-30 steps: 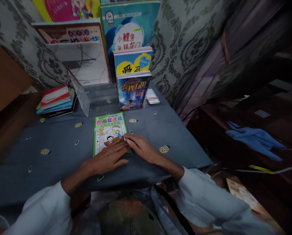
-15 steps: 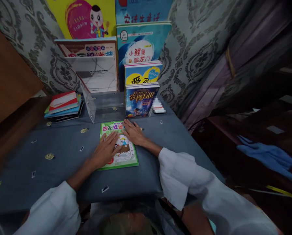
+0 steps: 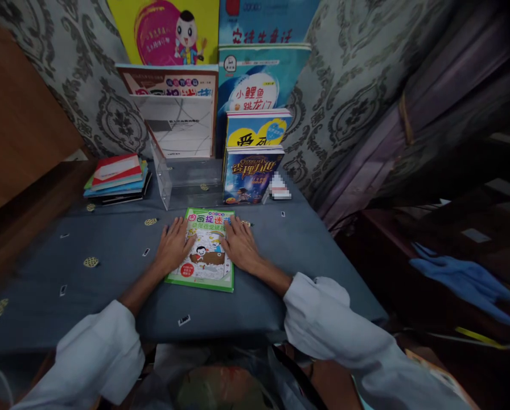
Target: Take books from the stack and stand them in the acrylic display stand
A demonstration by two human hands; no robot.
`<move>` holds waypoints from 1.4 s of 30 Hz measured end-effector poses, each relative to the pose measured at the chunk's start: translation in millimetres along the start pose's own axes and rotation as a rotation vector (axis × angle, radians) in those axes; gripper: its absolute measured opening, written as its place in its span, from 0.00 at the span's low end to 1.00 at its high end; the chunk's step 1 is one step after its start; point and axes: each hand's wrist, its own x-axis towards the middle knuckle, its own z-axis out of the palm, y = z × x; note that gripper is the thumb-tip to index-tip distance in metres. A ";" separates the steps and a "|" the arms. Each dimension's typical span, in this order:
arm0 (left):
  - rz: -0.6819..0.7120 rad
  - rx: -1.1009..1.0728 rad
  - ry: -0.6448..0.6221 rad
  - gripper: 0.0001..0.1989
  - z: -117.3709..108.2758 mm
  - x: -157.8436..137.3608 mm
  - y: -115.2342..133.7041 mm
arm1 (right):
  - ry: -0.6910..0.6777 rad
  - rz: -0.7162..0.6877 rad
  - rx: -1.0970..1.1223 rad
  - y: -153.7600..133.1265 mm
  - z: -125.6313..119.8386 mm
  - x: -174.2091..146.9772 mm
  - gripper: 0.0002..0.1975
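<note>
White sleeves stop short of both wrists. The left hand lies flat over the left edge of the green-rimmed book, fingers pointing to the far side, thumb on the cover. The right hand mirrors it on the right edge, fingers straight and slightly parted; neither hand curls into a grip. The book rests cover up between them, near the middle of the table. At far left stands a brown panel, then a stack of books on grey-blue tablecloth. A clear stand holds upright books before patterned fabric. Right of that hangs a tied purple curtain, and in the gloom lies what looks like a blue cloth.
</note>
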 end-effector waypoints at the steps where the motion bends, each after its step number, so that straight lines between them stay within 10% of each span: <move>1: 0.006 -0.045 0.008 0.30 -0.3 0.3 -1.6 | 0.008 -0.016 0.012 -1.8 2.4 -3.9 0.29; 13: -0.419 -1.303 0.120 0.34 0.4 21.2 1.6 | 0.123 -0.061 0.254 3.0 19.7 -8.9 0.33; 21: -0.541 -1.609 0.116 0.32 -8.5 11.2 29.6 | 0.202 -0.074 0.501 5.4 22.8 -12.7 0.33; 36: -0.480 -1.347 0.149 0.31 -24.5 14.6 15.3 | 0.177 0.151 1.215 19.0 15.2 -0.2 0.27; 42: -0.224 -0.523 0.199 0.24 -33.9 16.0 -19.1 | 0.287 0.180 1.018 32.5 5.0 6.3 0.16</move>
